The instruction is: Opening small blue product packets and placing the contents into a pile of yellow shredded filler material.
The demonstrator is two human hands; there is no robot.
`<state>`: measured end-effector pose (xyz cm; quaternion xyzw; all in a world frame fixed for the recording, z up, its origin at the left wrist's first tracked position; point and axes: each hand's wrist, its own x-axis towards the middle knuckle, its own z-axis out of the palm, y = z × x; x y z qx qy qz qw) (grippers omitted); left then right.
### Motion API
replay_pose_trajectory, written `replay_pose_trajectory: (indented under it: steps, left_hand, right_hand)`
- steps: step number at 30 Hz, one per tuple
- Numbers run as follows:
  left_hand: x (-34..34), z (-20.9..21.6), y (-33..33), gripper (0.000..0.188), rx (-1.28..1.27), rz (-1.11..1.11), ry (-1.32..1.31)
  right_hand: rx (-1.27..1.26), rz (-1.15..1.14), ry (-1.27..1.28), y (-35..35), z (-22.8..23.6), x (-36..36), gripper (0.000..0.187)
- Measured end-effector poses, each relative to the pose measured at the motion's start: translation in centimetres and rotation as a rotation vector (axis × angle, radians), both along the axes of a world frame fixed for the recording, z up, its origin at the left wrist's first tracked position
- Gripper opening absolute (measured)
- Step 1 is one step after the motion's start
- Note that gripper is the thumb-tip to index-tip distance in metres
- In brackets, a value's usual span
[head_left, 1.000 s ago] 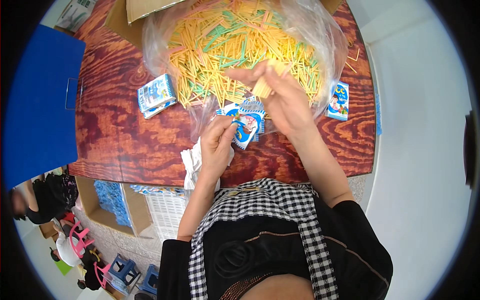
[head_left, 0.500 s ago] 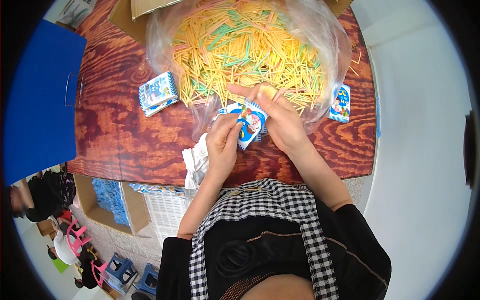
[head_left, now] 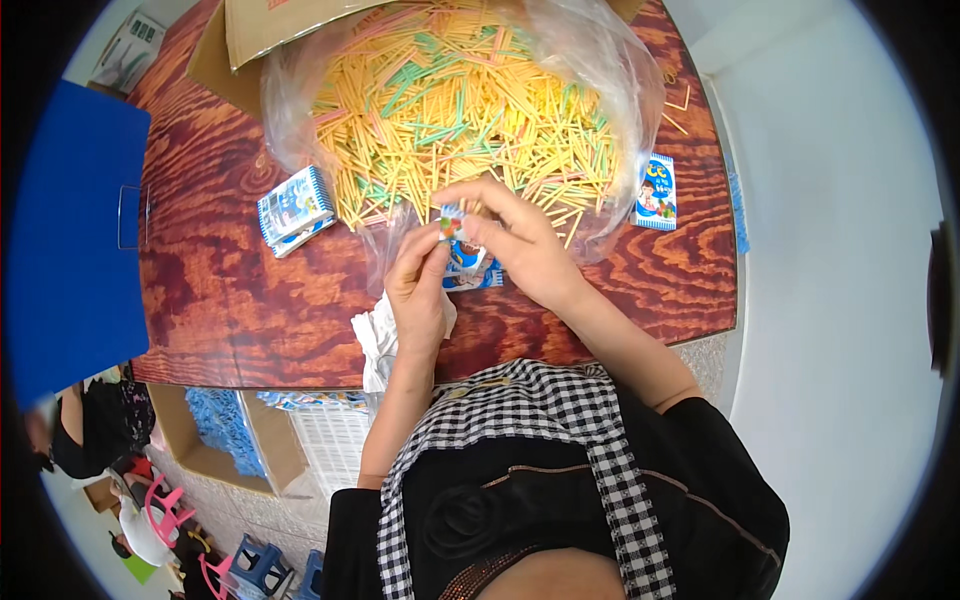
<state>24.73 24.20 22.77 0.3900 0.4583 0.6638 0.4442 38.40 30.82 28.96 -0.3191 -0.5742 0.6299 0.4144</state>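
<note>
Right hand [head_left: 528,252] has slid closer to the left hand [head_left: 417,280], fingers curled, both pinching a small packet [head_left: 452,223] by the clear plastic bag [head_left: 632,90] heaped with yellow, green and pink sticks [head_left: 440,105].

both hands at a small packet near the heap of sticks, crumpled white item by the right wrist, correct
Not quite: the head view shows the crumpled white item by the wrist of the left hand. That hand and the right hand are at the small packet near the heap of sticks.
</note>
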Motion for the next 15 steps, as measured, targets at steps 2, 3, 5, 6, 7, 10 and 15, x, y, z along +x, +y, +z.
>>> replay_pose_trajectory:
  steps: [2,3,5,6,7,10,15]
  left_hand:
    - [-0.5,-0.6,-0.5,0.020,-0.084,-0.036,-0.160]
    - [-0.7,-0.7,-0.6,0.020,-0.099,-0.057,-0.183]
    - [-1.2,-0.7,-0.5,0.020,-0.084,-0.099,-0.164]
    - [-1.3,-0.7,-0.4,0.021,-0.065,-0.149,-0.147]
    - [-1.4,-0.6,-0.5,0.021,-0.067,-0.141,-0.147]
    - [-1.4,-0.3,-0.4,0.020,-0.103,-0.134,-0.113]
    - [-1.5,0.4,0.1,0.019,-0.094,-0.189,-0.091]
  right_hand:
    - [0.120,0.174,-0.118,0.1,0.1,0.8,0.032]
    - [-0.062,0.242,-0.134,0.0,0.9,1.5,0.034]
    - [-0.068,0.213,-0.049,0.1,0.2,2.3,0.034]
    - [-0.072,0.177,0.033,0.3,-0.1,2.9,0.035]
    - [-0.235,0.090,-0.013,0.5,0.0,3.7,0.029]
    - [0.554,-0.020,-0.938,3.5,-2.7,7.3,0.022]
    - [0.824,-0.107,-1.112,3.7,-4.6,7.4,0.012]
